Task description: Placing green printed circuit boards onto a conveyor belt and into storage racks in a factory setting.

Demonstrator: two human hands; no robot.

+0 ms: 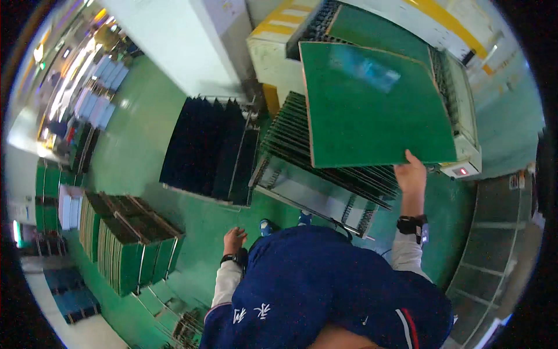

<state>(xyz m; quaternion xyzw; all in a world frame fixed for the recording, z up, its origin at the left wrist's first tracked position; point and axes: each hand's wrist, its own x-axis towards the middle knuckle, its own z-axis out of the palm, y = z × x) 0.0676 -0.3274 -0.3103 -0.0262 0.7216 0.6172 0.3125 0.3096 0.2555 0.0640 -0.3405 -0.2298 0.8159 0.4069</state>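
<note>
Panel: large green board (372, 104) held up flat and slightly tilted, above a slotted rack (325, 168) of like boards standing on edge; its lower right corner sits in the right hand (410, 174).
Panel edges: left edge shows a thin brown rim; near edge overhangs the rack's row of boards; far edge lies over a cream machine (465, 99) that carries another green board.
Right hand: raised, arm stretched up and forward, thumb on top of the board's corner, fingers beneath, clamped on it; a dark wrist strap (411, 224) below.
Left hand: (234, 239) low beside the body, loosely curled, holding nothing, free of any board; watch on the wrist.
Open room: bare green floor (139, 139) left of a rack of dark panels (209, 148); a strip of floor between that rack and the low racks of green boards (131, 244) at lower left.
Tight side: the right, where machine and grey ramp (500, 232) close in.
</note>
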